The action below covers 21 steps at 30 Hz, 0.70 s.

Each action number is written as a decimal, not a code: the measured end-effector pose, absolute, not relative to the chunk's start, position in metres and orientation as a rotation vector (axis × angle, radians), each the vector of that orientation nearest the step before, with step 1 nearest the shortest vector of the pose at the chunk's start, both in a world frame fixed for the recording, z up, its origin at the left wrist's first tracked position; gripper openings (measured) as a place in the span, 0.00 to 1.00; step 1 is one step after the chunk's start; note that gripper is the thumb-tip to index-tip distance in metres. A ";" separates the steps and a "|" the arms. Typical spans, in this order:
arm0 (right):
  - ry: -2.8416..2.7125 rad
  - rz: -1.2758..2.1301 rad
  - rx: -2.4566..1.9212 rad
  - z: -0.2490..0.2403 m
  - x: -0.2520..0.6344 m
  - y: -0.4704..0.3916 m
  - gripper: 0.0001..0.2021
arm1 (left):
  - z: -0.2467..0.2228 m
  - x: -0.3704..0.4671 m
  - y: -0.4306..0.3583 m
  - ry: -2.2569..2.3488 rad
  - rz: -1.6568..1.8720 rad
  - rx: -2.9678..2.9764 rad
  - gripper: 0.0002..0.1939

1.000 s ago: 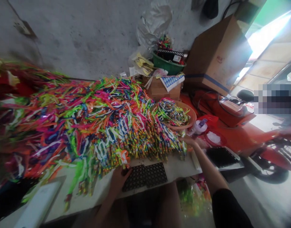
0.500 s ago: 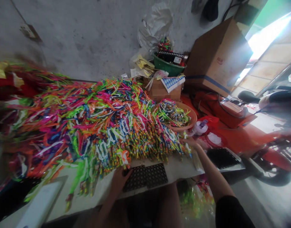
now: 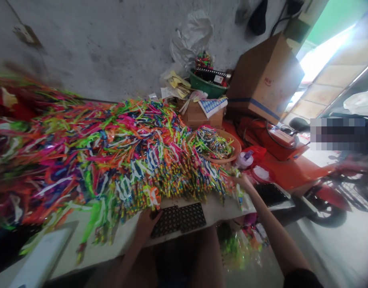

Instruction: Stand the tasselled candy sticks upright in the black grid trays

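A large heap of colourful ribboned sticks (image 3: 172,176) covers the table, their yellow striped ends pointing towards me. My left hand (image 3: 145,224) is closed at the heap's front edge, beside a black perforated tray (image 3: 166,221). An orange and white ribboned piece (image 3: 153,197) sticks up from its fingers; the grip itself is partly hidden. At the heap's right end my right hand (image 3: 241,182) is stretched out, blurred, its fingers closed round a ribboned stick (image 3: 240,199) that hangs below it. A second black perforated tray (image 3: 192,217) adjoins the first.
An orange basin (image 3: 236,150) holds more small coloured pieces. Behind it are a small carton (image 3: 199,119), a green tub (image 3: 208,85) and a large cardboard box (image 3: 262,80). A white lidded container (image 3: 244,160) and another black tray (image 3: 269,193) lie right. A motorbike (image 3: 331,204) stands beyond.
The whole view has shifted slightly to the left. My right hand has moved a little to the right, away from the heap, with the stick. My left hand stays at the tray.
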State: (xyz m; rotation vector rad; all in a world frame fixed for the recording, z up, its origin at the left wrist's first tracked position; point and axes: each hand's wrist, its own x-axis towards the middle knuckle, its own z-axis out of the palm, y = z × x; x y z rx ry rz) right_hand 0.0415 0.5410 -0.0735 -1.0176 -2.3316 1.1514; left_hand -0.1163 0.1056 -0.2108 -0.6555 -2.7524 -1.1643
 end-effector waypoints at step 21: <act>-2.011 1.090 -1.359 -0.073 0.114 0.505 0.28 | -0.207 -0.114 0.107 -2.730 -1.304 -0.617 0.22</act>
